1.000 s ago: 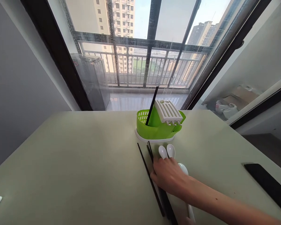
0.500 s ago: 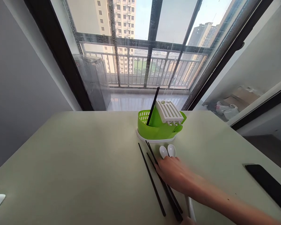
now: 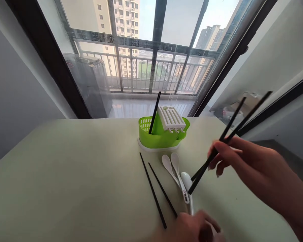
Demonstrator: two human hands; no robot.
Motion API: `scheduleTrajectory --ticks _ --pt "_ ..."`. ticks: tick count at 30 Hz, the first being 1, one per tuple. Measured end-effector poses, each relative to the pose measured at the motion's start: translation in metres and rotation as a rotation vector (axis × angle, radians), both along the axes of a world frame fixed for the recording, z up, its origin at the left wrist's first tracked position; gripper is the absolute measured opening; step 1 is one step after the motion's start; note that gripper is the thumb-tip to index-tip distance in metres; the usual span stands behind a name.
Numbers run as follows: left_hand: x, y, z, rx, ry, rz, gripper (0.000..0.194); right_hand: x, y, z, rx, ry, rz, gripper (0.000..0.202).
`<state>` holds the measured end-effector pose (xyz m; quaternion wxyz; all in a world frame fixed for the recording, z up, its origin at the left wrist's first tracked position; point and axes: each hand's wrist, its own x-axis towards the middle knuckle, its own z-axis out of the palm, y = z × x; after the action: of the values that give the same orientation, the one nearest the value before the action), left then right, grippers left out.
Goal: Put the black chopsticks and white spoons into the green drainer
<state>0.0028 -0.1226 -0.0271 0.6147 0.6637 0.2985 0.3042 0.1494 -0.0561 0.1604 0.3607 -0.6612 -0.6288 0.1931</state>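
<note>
Two crossed black chopsticks (image 3: 229, 134) are held up by my right hand (image 3: 232, 158), pinched near their middle above the right of the table. At the bottom edge my left hand (image 3: 194, 227), blurred, is beside the lower end of the white spoons; whether it grips anything is unclear. Two small white spoons (image 3: 175, 163) and a larger white spoon (image 3: 186, 178) lie together. To their left, two more chopsticks (image 3: 154, 191) lie apart on the table. Behind them stands a green utensil holder (image 3: 159, 141) with a white slotted top and two upright chopsticks (image 3: 154, 114).
The pale table (image 3: 91, 174) reaches back to a glass window (image 3: 154, 50) with a dark frame. Beyond the glass is a balcony railing. A grey cabinet-like object (image 3: 89, 80) stands at the left behind the glass.
My right hand has lifted a pair of chopsticks off the table and moved right. My left hand has come further into view at the bottom. The camera view has shifted slightly.
</note>
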Motion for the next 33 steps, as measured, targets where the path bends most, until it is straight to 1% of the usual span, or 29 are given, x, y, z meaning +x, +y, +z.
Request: scheduleTrajectory --ticks 2,3,5,7,8,10,12,14,18,21,24,27,29,33 --pt "-0.002 0.012 0.012 -0.194 -0.095 0.069 0.022 0.013 -0.004 0.002 0.025 0.026 -0.137 0.046" --pt "-0.004 0.017 0.018 -0.280 -0.162 0.093 0.027 0.018 -0.007 0.002 0.031 0.031 -0.184 0.046" --pt "-0.006 0.026 0.026 -0.426 -0.293 0.066 0.039 0.024 -0.012 -0.003 0.020 0.047 -0.240 0.047" --pt "-0.006 0.033 0.028 -0.548 -0.395 -0.014 0.049 0.026 -0.018 -0.011 -0.025 0.068 -0.269 0.047" --pt "-0.005 0.035 0.027 -0.600 -0.433 -0.052 0.052 0.027 -0.020 -0.015 -0.056 0.075 -0.279 0.047" --pt "-0.002 0.039 0.022 -0.670 -0.486 -0.088 0.058 0.028 -0.024 -0.025 -0.097 0.096 -0.279 0.047" --pt "0.001 0.041 0.020 -0.703 -0.516 -0.089 0.065 0.030 -0.026 -0.034 -0.107 0.129 -0.261 0.047" --pt "0.002 0.042 0.021 -0.714 -0.518 -0.078 0.067 0.034 -0.027 -0.042 -0.113 0.171 -0.253 0.046" --pt "0.000 0.043 0.027 -0.723 -0.514 -0.046 0.057 0.042 -0.026 -0.053 -0.135 0.275 -0.249 0.045" --pt "-0.003 0.044 0.026 -0.735 -0.495 -0.045 0.052 0.044 -0.023 -0.057 -0.142 0.319 -0.234 0.047" --pt "-0.004 0.046 0.020 -0.753 -0.448 -0.044 0.054 0.040 -0.021 -0.058 -0.116 0.359 -0.224 0.046" --pt "-0.004 0.048 0.017 -0.776 -0.412 -0.030 0.058 0.036 -0.019 -0.060 -0.108 0.392 -0.171 0.045" --pt "-0.003 0.048 0.016 -0.795 -0.407 -0.016 0.061 0.035 -0.018 -0.062 -0.120 0.404 -0.135 0.046" --pt "-0.002 0.048 0.018 -0.811 -0.408 -0.002 0.063 0.037 -0.017 -0.068 -0.128 0.438 -0.109 0.044"
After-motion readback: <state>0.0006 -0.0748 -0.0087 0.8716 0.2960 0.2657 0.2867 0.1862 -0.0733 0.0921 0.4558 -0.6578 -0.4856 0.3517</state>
